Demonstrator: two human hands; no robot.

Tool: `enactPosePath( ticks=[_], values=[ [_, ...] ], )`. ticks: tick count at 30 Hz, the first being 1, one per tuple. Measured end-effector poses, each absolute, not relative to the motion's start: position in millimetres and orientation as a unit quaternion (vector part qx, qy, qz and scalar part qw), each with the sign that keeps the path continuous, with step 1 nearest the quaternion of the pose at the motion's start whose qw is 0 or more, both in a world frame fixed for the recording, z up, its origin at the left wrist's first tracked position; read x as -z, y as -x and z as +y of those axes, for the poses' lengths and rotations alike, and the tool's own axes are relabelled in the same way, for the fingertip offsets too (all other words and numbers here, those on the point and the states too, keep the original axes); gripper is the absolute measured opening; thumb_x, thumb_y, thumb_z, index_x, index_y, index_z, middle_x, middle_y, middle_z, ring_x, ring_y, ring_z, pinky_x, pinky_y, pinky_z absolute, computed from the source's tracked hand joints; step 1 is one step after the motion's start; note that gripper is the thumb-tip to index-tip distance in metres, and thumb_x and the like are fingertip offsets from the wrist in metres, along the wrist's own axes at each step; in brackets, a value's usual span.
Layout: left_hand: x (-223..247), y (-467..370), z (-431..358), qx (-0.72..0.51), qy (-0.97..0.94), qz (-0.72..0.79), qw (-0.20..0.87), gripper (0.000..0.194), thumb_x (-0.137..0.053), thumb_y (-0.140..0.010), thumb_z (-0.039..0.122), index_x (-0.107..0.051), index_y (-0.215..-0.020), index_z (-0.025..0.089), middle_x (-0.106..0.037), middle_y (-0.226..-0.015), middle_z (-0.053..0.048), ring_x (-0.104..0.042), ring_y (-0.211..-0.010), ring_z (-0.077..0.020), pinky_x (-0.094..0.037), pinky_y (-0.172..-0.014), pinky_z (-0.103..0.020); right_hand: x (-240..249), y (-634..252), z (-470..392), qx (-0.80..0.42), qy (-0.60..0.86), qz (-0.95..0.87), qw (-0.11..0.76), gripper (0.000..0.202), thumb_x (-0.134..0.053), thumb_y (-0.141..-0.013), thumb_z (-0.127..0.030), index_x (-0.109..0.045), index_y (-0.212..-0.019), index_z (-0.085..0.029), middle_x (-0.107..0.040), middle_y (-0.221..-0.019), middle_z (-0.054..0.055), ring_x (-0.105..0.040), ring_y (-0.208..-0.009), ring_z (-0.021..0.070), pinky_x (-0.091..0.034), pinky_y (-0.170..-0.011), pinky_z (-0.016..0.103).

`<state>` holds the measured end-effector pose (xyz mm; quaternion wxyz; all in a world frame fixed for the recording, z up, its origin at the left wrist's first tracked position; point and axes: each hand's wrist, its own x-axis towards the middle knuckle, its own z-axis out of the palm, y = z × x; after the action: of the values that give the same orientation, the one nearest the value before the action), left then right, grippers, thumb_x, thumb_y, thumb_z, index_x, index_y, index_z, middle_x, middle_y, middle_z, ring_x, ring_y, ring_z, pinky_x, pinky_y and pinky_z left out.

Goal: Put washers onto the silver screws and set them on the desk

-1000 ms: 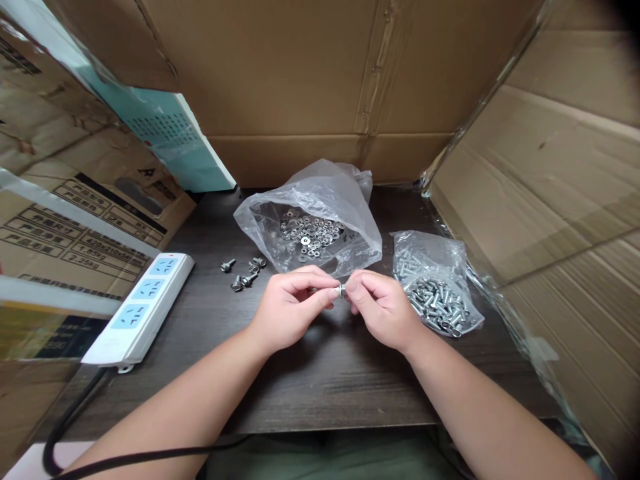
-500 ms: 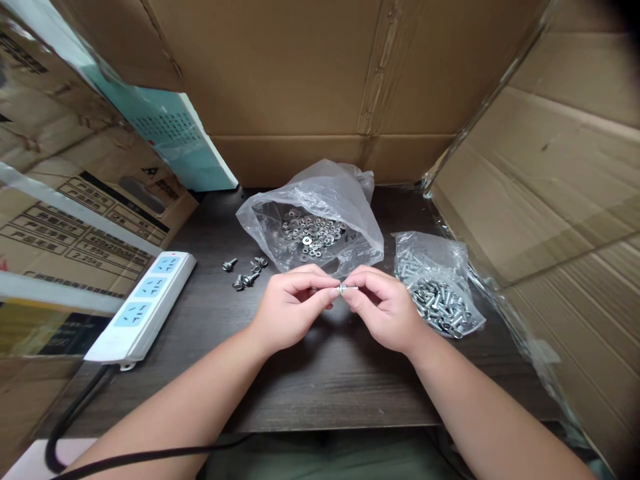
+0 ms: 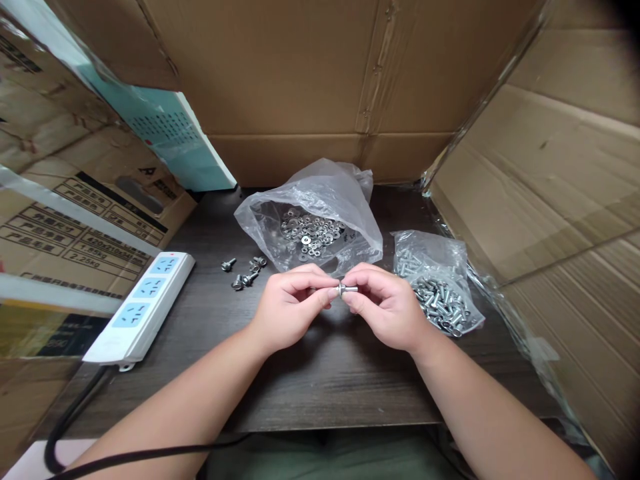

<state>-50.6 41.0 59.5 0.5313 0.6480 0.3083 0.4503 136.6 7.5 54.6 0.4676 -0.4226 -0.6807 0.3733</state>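
Observation:
A silver bolt [image 3: 352, 289] lies sideways between my fingertips, its shank pointing right. Around it sits a thin flat washer [image 3: 341, 290]. My left hand [image 3: 293, 303] is closed in a pinch at the bolt's left end, and its fingers cover that end. From the other side, the thumb and fingers of my right hand [image 3: 385, 303] pinch at the washer's face, with the shank passing between them. To the left lie several bolts with washers on them [image 3: 245, 279]. Behind my hands, an open clear bag [image 3: 350, 190] holds many loose washers [image 3: 313, 233].
On the right a smaller clear bag [image 3: 430, 248] holds many bolts [image 3: 443, 305]. A white power strip [image 3: 140, 300] with a black cable [image 3: 65, 427] lies at left. Cardboard walls [image 3: 300, 80] enclose the dark tabletop [image 3: 320, 393] at the back and sides.
Both hands keep nearly the same place. The washer and shank between the fingertips have turned slightly and show a little more. The rest lies as before.

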Motion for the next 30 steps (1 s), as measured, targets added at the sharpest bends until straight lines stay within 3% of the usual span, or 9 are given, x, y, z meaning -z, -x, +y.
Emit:
enactPosePath(
  ticks=[4,7,11,15,21,30],
  values=[
    [-58.9,51.5,40.5,-0.468,-0.718,0.302,0.418,0.009,-0.07,-0.08,0.02,-0.078,-0.084,0.016,-0.069,-0.078,-0.007,-0.063,-0.067,-0.0095,-0.053,-0.06,-0.021,-56.2,-132.3,5.8,-0.422,0.437,-0.635,0.476,0.014,-0.063,-0.089,-0.029,-0.066,-0.091,-0.016,-0.062,-0.085,0.005,-0.056,-0.065,0.01,-0.047,-0.057,0.024],
    [-58.9,51.6,41.3,-0.488,-0.761,0.268,0.332,0.013,-0.068,-0.08,0.013,-0.077,-0.088,0.018,-0.07,-0.079,-0.006,-0.065,-0.073,-0.0101,-0.053,-0.065,-0.021,-55.5,-130.2,5.5,-0.507,0.438,-0.574,0.471,0.021,-0.067,-0.087,-0.035,-0.065,-0.089,-0.014,-0.059,-0.069,0.0,-0.053,-0.056,0.0094,-0.046,-0.055,0.024],
    [-58.7,51.6,42.2,-0.486,-0.794,0.242,0.274,0.018,-0.065,-0.081,0.009,-0.075,-0.093,0.018,-0.07,-0.082,-0.006,-0.066,-0.076,-0.0105,-0.054,-0.067,-0.021,-52.8,-128.2,6.5,-0.59,0.423,-0.506,0.466,0.029,-0.066,-0.088,-0.041,-0.062,-0.079,-0.014,-0.055,-0.057,-0.002,-0.051,-0.051,0.0097,-0.044,-0.053,0.024],
    [-58.2,51.8,41.9,-0.478,-0.798,0.257,0.261,0.016,-0.064,-0.083,0.013,-0.074,-0.094,0.017,-0.071,-0.082,-0.007,-0.066,-0.076,-0.0106,-0.054,-0.069,-0.021,-52.2,-126.8,6.2,-0.578,0.439,-0.515,0.456,0.04,-0.06,-0.091,-0.048,-0.057,-0.07,-0.014,-0.054,-0.057,-0.001,-0.05,-0.05,0.009,-0.043,-0.054,0.024],
    [-60.8,51.3,41.8,-0.448,-0.782,0.292,0.32,0.012,-0.065,-0.084,0.018,-0.074,-0.092,0.015,-0.071,-0.085,-0.007,-0.066,-0.076,-0.011,-0.055,-0.068,-0.021,-52.0,-127.6,7.0,-0.576,0.429,-0.518,0.465,0.041,-0.061,-0.09,-0.047,-0.056,-0.067,-0.014,-0.053,-0.056,-0.001,-0.05,-0.05,0.0088,-0.043,-0.053,0.023],
    [-61.4,52.1,42.2,-0.447,-0.806,0.251,0.297,0.009,-0.064,-0.082,0.011,-0.071,-0.088,0.014,-0.07,-0.083,-0.006,-0.066,-0.076,-0.0102,-0.054,-0.071,-0.021,-51.0,-123.2,8.9,-0.609,0.445,-0.47,0.458,0.047,-0.064,-0.085,-0.054,-0.055,-0.061,-0.014,-0.05,-0.053,-0.002,-0.048,-0.044,0.0083,-0.041,-0.045,0.022]
  ],
)
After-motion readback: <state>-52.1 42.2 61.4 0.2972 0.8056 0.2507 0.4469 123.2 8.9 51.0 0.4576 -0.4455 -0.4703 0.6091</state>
